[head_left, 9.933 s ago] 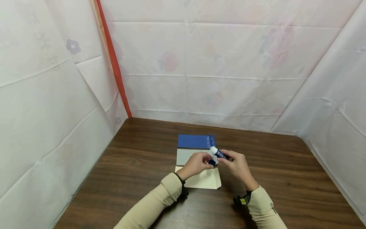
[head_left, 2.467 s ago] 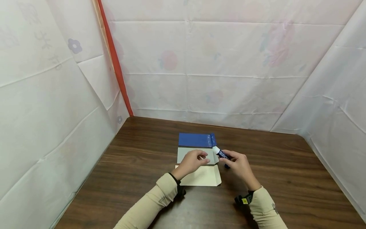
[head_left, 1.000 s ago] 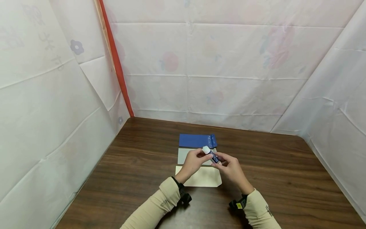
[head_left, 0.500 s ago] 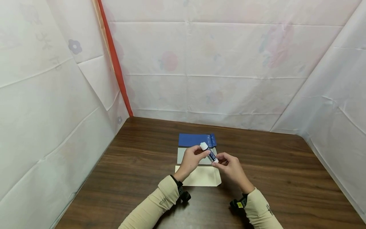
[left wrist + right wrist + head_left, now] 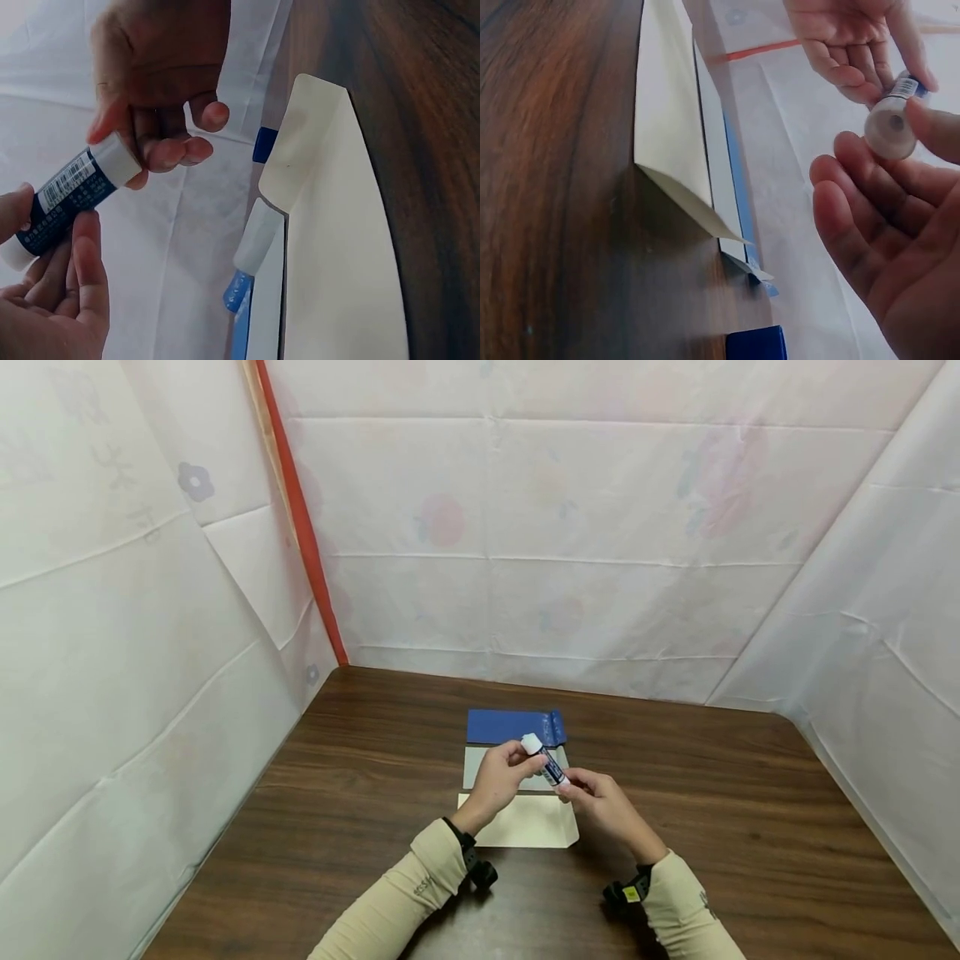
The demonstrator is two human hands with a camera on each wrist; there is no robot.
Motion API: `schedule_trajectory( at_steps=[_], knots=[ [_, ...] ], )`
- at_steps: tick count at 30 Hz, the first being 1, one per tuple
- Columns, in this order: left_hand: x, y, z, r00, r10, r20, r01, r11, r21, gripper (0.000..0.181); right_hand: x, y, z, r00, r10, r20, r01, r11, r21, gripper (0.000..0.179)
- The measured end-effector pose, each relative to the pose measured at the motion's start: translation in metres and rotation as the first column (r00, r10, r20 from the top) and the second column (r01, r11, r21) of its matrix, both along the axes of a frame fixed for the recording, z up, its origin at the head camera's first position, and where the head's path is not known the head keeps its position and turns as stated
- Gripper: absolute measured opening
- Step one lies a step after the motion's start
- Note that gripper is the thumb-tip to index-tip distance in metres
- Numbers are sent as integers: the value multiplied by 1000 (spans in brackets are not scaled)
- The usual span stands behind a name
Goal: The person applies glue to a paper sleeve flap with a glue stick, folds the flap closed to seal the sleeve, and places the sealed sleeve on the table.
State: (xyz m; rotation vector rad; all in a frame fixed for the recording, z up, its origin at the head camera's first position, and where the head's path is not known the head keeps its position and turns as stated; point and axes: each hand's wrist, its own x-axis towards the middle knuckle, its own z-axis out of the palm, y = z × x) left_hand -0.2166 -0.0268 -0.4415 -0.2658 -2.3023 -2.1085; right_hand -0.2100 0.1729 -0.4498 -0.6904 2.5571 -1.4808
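A glue stick (image 5: 551, 768), uncapped, with a dark blue label and white ends, tilts above the papers between both hands. My left hand (image 5: 497, 781) grips its body with thumb and fingers, near the exposed glue end. At the opposite end, my right hand (image 5: 603, 802) pinches the white base (image 5: 115, 160) between thumb and forefinger; its other fingers are loosely bent. Beneath lie a blue card strip (image 5: 504, 727), a pale grey strip (image 5: 476, 768) and a cream strip (image 5: 528, 822), each with a folded end flap. Wet-looking glue shows on the blue strip's flap (image 5: 558, 727).
The blue cap (image 5: 756, 343) stands on the wooden table (image 5: 360, 785) to the right of the strips; the right hand hides it in the head view. White patterned sheets (image 5: 600, 527) enclose the table's back and sides, with a red ribbon (image 5: 303, 527) at the back left corner.
Earlier my left hand held the cap, which then stood on the table. The left hand has since taken the glue stick's body, while the right hand shifted to its base. The stick moved left.
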Motion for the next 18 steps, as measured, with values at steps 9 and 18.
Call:
schedule_trajectory(
  at_steps=[9,18],
  knots=[
    [1,0,2,1000,16,-20,-16,1000,19,27,0,-14,-2,968,-175,-183,173,985,-25,32],
    [-1,-2,5,998,47,-38,-47,999,-9,23,-3,-16,2,977,-99,-191,106,994,27,13]
  ],
)
